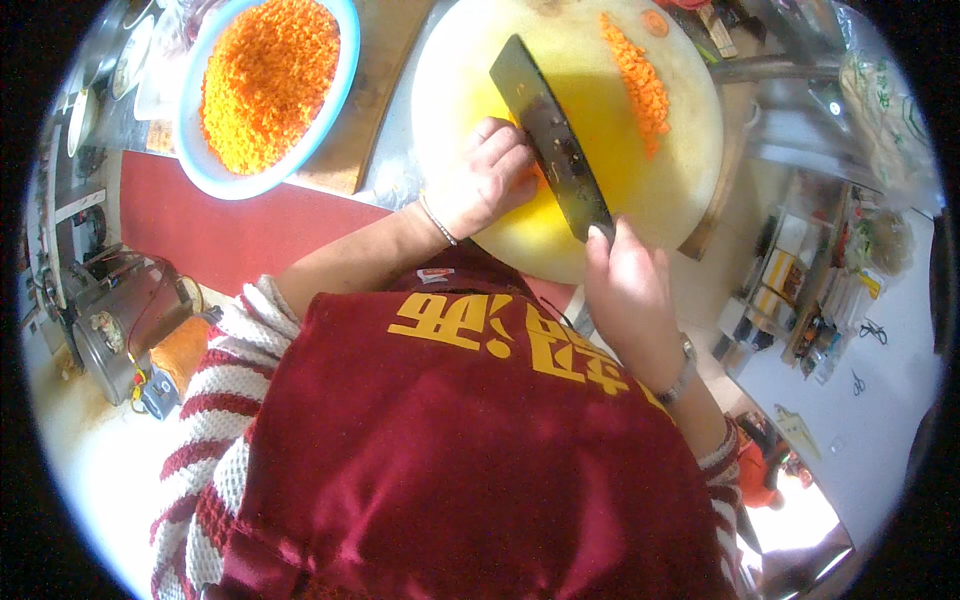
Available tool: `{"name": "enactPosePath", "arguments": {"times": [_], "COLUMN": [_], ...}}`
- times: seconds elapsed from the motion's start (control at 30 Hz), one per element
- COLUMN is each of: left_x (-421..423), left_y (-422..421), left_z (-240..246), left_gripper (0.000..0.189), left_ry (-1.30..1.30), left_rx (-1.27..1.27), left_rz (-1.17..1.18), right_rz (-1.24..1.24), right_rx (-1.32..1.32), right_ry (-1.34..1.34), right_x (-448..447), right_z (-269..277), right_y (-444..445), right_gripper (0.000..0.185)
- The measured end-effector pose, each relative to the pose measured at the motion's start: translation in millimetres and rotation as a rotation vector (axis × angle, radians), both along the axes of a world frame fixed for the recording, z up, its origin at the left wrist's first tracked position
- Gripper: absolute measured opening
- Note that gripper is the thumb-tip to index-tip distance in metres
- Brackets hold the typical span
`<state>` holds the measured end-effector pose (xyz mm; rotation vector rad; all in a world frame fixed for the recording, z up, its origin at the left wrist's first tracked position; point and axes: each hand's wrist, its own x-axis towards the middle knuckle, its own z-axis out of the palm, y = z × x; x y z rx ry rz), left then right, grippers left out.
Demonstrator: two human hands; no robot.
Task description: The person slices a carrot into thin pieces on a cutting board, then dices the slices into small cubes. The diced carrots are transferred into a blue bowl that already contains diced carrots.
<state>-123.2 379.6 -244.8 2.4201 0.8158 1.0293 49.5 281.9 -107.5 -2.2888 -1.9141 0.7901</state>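
Observation:
A dark-bladed cleaver (551,131) stands on edge over a round, pale, yellow-stained chopping board (457,67). My right hand (630,281) grips the cleaver at its handle end. Just left of the blade, the curled fingers of my left hand (495,172) press on an orange piece of carrot (537,174). Most of that piece is hidden under the fingers, and my knuckles are close against the blade. To the right of the blade lies a strip of diced carrot (641,86). One round carrot slice (655,22) lies near the strip's far end.
A blue-rimmed basin (351,56) heaped with finely diced carrot is at the far left, near a wooden board (375,112). Plastic bags (885,112) hang or lie at the right. A white tabletop (862,420) with small items extends along my right side.

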Motion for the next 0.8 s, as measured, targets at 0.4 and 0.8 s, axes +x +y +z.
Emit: {"name": "enactPosePath", "arguments": {"times": [0.4,0.8], "left_x": [-5,-10], "left_y": [0,-7], "left_z": [-11,-20], "left_gripper": [0.023,0.025], "left_ry": [0.029,-0.238], "left_rx": [-0.110,-0.232], "left_rz": [-0.018,0.227], "right_rz": [-0.107,-0.318], "right_rx": [0.117,0.098], "right_ry": [0.122,0.255], "right_x": [-12,-2], "right_z": [-35,-5], "right_y": [14,-5], "right_gripper": [0.026,0.027]}}
